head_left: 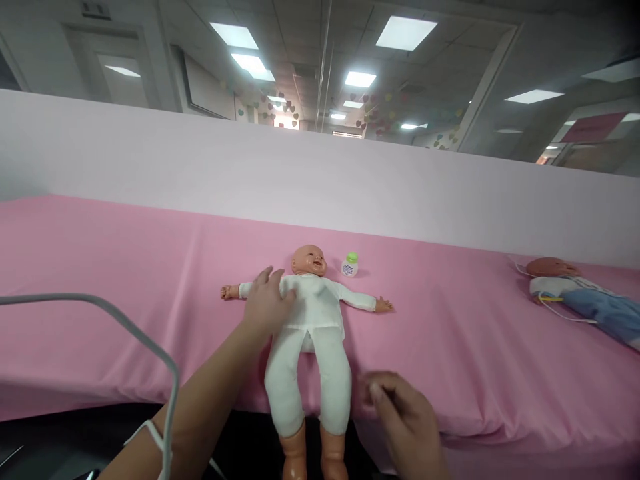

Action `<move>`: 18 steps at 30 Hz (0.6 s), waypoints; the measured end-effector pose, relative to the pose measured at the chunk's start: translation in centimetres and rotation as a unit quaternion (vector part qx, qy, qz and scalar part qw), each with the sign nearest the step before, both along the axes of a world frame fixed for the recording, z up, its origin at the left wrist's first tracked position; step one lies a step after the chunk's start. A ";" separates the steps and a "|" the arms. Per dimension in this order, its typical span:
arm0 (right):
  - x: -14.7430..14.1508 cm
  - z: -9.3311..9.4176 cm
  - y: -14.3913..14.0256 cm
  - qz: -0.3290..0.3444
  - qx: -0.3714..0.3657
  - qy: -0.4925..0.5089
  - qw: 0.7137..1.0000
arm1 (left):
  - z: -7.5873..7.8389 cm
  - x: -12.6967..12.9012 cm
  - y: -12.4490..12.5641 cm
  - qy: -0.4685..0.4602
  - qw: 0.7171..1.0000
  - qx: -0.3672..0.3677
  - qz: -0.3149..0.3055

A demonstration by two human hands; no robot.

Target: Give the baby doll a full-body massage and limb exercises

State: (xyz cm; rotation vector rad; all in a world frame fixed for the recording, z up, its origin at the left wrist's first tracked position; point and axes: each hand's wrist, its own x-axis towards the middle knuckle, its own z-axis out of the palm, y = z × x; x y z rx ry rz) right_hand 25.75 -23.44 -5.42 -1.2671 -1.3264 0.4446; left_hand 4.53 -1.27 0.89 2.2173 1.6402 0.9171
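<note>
A baby doll (pixel 320 303) in a white top and white leggings lies on its back, arms spread and head away from me. Its lower legs reach past the near edge of the pink surface. My left hand (pixel 270 300) is open at the doll's arm and shoulder on the left side, with nothing visible in its grasp. To the right of the doll's legs is my right hand (pixel 407 417), fingers curled in and a little blurred at the tips; I see nothing in them. A small clear bottle with a green cap (pixel 350 265) stands beside the doll's head.
Pink cloth (pixel 450 320) covers the long surface, backed by a low white wall (pixel 250 167) with glass above. Another doll (pixel 590 300) in blue clothes, with thin tubing, lies at the far right. A grey cable (pixel 150 343) loops across the left foreground.
</note>
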 end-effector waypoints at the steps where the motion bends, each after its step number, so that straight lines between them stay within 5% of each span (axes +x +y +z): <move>1: 0.3 0.4 1.3 -0.028 -0.023 0.046 0.998 | 0.0 0.7 -0.3 -0.004 1.000 -0.003 -0.029; 5: 0.2 1.7 6.7 -0.023 -0.086 0.256 0.962 | -0.4 2.9 -0.6 0.008 0.995 -0.026 -0.093; 8: -0.7 2.5 9.7 0.051 -0.139 0.360 0.921 | -0.6 3.8 -0.3 0.038 0.993 -0.042 -0.108; 11: -1.6 2.9 11.9 0.089 -0.169 0.391 0.900 | -0.2 4.2 0.0 0.063 0.991 -0.047 -0.112; 15: -1.8 2.6 15.3 0.023 -0.186 0.424 0.886 | 0.7 4.7 0.8 0.095 0.991 -0.061 -0.070; 18: -1.7 2.3 17.3 0.042 -0.195 0.435 0.878 | 1.1 4.9 1.7 0.080 0.993 -0.074 -0.046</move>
